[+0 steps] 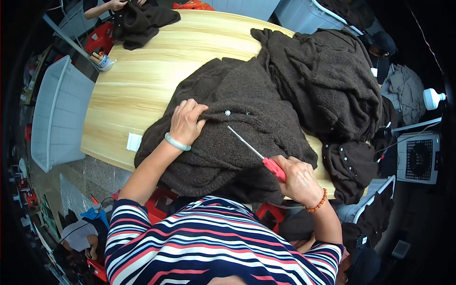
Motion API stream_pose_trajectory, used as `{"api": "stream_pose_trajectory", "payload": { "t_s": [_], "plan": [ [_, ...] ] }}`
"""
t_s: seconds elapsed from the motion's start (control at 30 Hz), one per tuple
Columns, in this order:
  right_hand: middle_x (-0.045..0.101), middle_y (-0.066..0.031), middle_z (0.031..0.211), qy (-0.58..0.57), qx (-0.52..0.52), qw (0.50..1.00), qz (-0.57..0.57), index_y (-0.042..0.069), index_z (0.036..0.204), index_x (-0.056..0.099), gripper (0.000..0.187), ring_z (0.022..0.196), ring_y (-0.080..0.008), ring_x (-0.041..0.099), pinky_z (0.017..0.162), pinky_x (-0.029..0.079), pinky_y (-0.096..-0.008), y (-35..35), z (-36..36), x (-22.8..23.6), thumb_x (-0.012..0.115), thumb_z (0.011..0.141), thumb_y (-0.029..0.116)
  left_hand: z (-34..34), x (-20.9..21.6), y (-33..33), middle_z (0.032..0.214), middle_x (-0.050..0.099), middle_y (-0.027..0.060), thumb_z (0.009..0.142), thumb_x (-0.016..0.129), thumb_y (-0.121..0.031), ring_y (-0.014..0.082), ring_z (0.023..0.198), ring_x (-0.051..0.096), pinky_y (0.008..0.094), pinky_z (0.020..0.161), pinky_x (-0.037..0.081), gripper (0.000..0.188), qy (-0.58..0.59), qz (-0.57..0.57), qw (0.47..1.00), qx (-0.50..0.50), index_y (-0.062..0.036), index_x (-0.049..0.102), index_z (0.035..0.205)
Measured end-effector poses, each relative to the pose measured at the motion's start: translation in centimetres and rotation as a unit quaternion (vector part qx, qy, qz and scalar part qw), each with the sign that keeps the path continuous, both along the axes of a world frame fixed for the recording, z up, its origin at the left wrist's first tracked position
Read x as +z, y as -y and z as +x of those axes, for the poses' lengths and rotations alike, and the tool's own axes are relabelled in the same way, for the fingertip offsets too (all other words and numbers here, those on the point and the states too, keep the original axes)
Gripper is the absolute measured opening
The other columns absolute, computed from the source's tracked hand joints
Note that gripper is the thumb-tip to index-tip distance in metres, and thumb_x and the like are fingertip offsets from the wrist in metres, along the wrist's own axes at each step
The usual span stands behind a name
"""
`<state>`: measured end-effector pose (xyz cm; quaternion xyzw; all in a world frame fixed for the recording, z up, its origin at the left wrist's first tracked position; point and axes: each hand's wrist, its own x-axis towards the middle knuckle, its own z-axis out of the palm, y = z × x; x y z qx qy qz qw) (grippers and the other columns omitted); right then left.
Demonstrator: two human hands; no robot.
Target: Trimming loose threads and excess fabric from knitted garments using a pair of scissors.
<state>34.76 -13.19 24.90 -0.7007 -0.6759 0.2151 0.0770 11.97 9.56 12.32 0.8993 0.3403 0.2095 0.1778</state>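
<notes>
A dark brown knitted garment [228,88] lies spread and rumpled on the table before me. My left hand [186,121] has its thumb and fingers closed on a fold of it. To the right of those fingers a shiny white button [227,113] sits on the fold. My right hand [300,178] grips the red handle of a slim tool [247,146] with a long, thin metal shaft; its exact kind is unclear. The shaft points up and left, its tip a little below the button. Whether the tip touches the cloth I cannot tell.
More dark brown knitwear [327,76] is heaped at the right, with a buttoned piece [350,164] at the table's edge. A grey bin [61,114] stands left. A tub of tools [102,61] and white paper [134,141] lie on the wooden table [114,99]. Across it, another person's hands [116,4] handle dark cloth.
</notes>
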Motion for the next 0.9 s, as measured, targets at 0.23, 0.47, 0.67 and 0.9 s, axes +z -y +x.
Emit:
{"api": "stream_pose_trajectory", "payload": {
  "t_s": [0.23,0.47,0.67,0.9],
  "plan": [
    [0.062,-0.0141,0.069,0.004,0.019,0.999,-0.033,0.006,0.103,0.058,0.028,0.074,-0.0316,0.064,0.065,0.05,-0.0425,0.1,-1.0,0.7,0.066,0.076,0.01,-1.7,1.5,3.4,0.086,0.056,0.007,0.073,0.071,-0.004,0.0244,0.08,0.055,0.0352,0.069,0.04,0.031,0.052,0.174,0.982,-0.045,-0.0095,0.068,0.104],
    [0.063,-0.0167,0.068,-0.005,0.035,0.998,-0.052,0.006,0.103,0.058,0.028,0.072,-0.0333,0.065,0.064,0.051,-0.0429,0.3,-2.0,1.2,0.066,0.077,0.011,-3.8,1.2,3.4,0.08,0.057,0.0095,0.07,0.068,0.006,0.0274,0.077,0.059,0.0366,0.066,0.047,0.025,0.086,0.029,0.994,-0.056,-0.0025,0.068,0.094],
    [0.063,-0.0178,0.065,-0.014,0.108,0.985,-0.131,0.005,0.099,0.058,0.028,0.067,-0.0345,0.066,0.06,0.051,-0.0433,0.6,-3.4,2.1,0.067,0.073,0.012,-5.3,1.0,4.1,0.077,0.059,0.0107,0.072,0.07,0.004,0.0217,0.064,0.06,0.0304,0.056,0.048,0.017,0.138,-0.088,0.971,-0.173,-0.0002,0.069,0.088],
    [0.064,-0.016,0.078,-0.05,0.007,0.998,-0.047,0.008,0.107,0.06,0.037,0.078,-0.0339,0.062,0.069,0.049,-0.0435,2.5,-1.1,1.3,0.068,0.072,0.01,-2.6,4.6,4.0,0.085,0.06,0.007,0.079,0.078,-0.018,0.0133,0.062,0.054,0.0266,0.055,0.045,0.03,0.098,-0.178,0.966,-0.157,-0.002,0.067,0.102]
  ]
}}
